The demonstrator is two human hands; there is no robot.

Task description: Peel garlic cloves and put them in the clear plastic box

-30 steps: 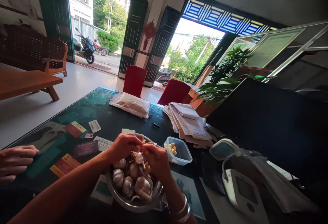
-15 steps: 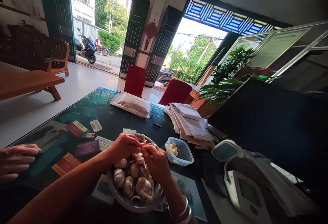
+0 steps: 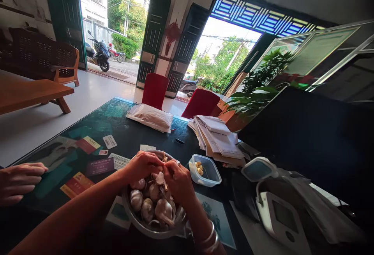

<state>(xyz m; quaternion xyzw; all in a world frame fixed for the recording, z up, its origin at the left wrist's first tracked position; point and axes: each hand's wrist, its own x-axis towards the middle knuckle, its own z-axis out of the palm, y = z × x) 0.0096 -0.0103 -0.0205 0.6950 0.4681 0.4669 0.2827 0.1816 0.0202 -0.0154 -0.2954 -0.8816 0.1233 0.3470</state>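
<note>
Over a metal bowl (image 3: 140, 229) my left hand (image 3: 144, 165) and my right hand (image 3: 177, 177) meet, fingertips pinched together. Between them is a piece of garlic, mostly hidden by the fingers; whether it is a single clove or a bulb I cannot tell. Pale papery skin (image 3: 159, 178) shows just below the fingertips. Several whole garlic bulbs (image 3: 164, 210), with purplish-white skins and some dry stems, fill the bowl. To the right of my right hand stands a clear plastic box (image 3: 212, 171) with several peeled garlic cloves (image 3: 199, 168) at its left side.
Another person's hand (image 3: 22, 181) rests at the table's left. Cards (image 3: 77, 185) lie near my left forearm. Farther back are a plastic-wrapped packet (image 3: 150, 118) and a paper stack (image 3: 216, 136). A blood pressure monitor (image 3: 282, 220) and a dark screen (image 3: 306, 138) stand on the right.
My fingers have shifted slightly at the garlic, and more pale skin shows beneath them. The bowl, the box and the other person's hand have stayed in place.
</note>
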